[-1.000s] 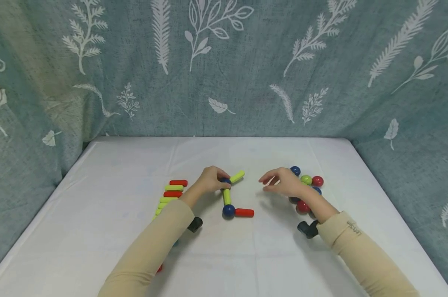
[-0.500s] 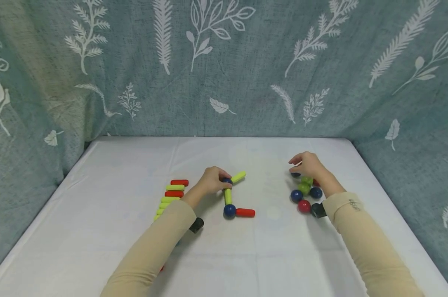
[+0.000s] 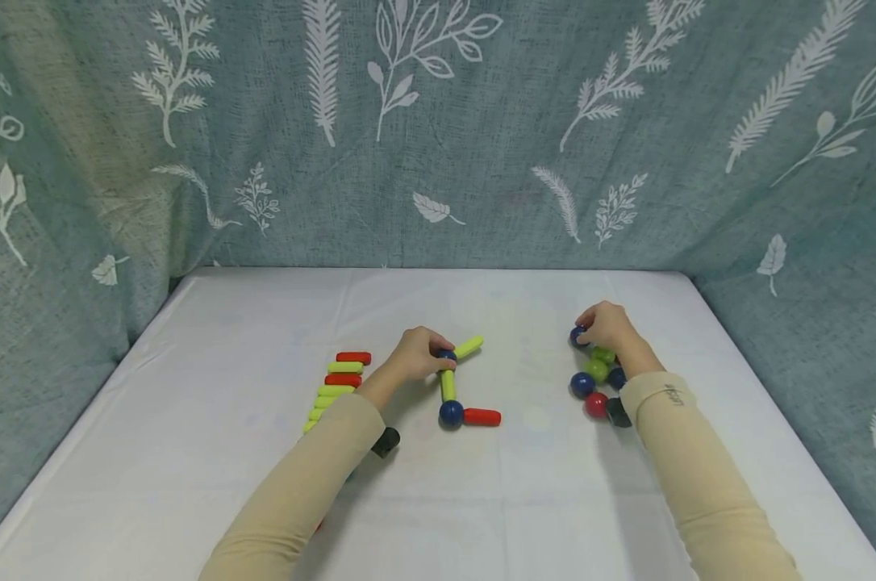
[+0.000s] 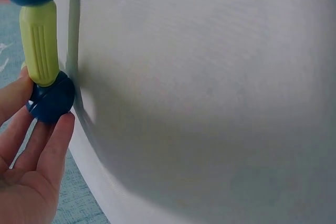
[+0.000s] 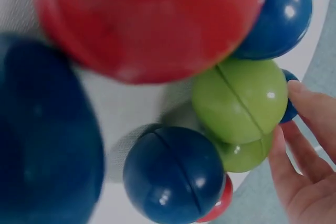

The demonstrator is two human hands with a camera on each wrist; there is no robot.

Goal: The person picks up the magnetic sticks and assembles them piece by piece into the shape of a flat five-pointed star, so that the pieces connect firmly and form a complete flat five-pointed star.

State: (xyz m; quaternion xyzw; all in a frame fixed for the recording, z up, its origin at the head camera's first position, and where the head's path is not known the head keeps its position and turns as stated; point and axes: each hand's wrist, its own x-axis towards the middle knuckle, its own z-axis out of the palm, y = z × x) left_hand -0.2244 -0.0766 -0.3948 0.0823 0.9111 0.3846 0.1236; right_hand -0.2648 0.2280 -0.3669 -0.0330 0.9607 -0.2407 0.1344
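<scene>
Two sleeves (image 3: 300,476) cross a white table (image 3: 438,516), one partly hiding loose rods (image 3: 343,380), their number unclear. From a near blue ball (image 3: 451,415), a yellow rod (image 3: 448,386) reaches the far blue ball (image 3: 448,355), pinched by the left hand (image 3: 415,353). Beyond green balls (image 5: 241,100), whose seams show only in the right wrist view, the right hand (image 3: 608,324), fingers bent, pinches another blue ball (image 3: 577,337). A teal curtain (image 3: 438,153) hangs behind.

Hands (image 3: 414,353) (image 3: 606,325) pinching; forearms (image 3: 300,486) (image 3: 699,472) stretched forward, apart.
</scene>
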